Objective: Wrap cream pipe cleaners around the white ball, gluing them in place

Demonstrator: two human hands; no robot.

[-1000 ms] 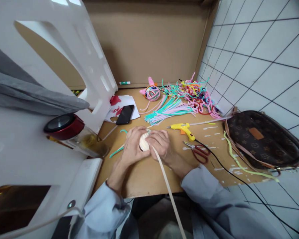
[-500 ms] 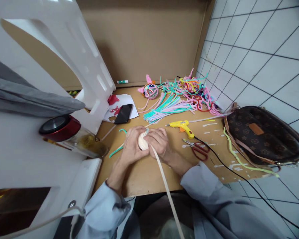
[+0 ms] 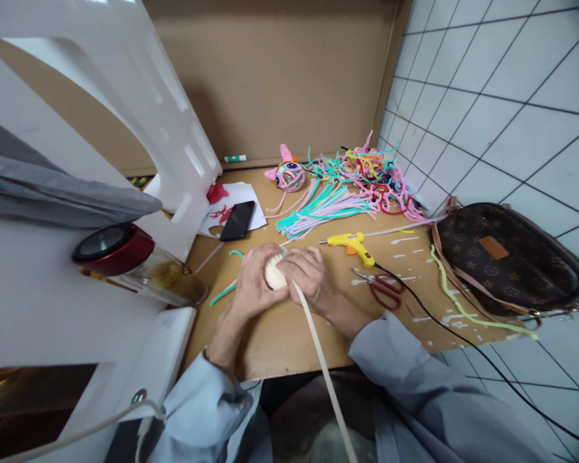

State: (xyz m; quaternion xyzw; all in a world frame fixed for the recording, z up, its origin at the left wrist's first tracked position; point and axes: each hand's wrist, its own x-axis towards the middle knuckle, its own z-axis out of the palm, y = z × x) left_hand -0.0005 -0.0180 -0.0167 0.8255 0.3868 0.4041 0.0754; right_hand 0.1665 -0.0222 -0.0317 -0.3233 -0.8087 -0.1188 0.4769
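- The cardboard worktop (image 3: 289, 341) carries everything; take the yellow hot-glue gun (image 3: 350, 244) lying on it as the landmark.
- A brown patterned handbag (image 3: 509, 263) rests well to the right of the glue gun, at the worktop's edge; beyond the gun lies a heap of coloured pipe cleaners (image 3: 361, 173), with a bundle of straight ones nearer.
- The left hand (image 3: 253, 283), left of the glue gun, cups a small cream wound ball (image 3: 274, 275), fingers curled round its far side and closed on it.
- The right hand (image 3: 309, 276), between ball and gun, presses on the ball's right side, fingers bent; they seem to pinch the cream pipe cleaner (image 3: 318, 360) where it meets the ball.
- That cream strand runs from the ball toward the person's lap, away from the gun.
- Red-handled scissors (image 3: 383, 289) lie just below and right of the gun.
- To wind well, I judge: keep the strand taut, lay each turn snug against the last, and let the left hand turn the ball.
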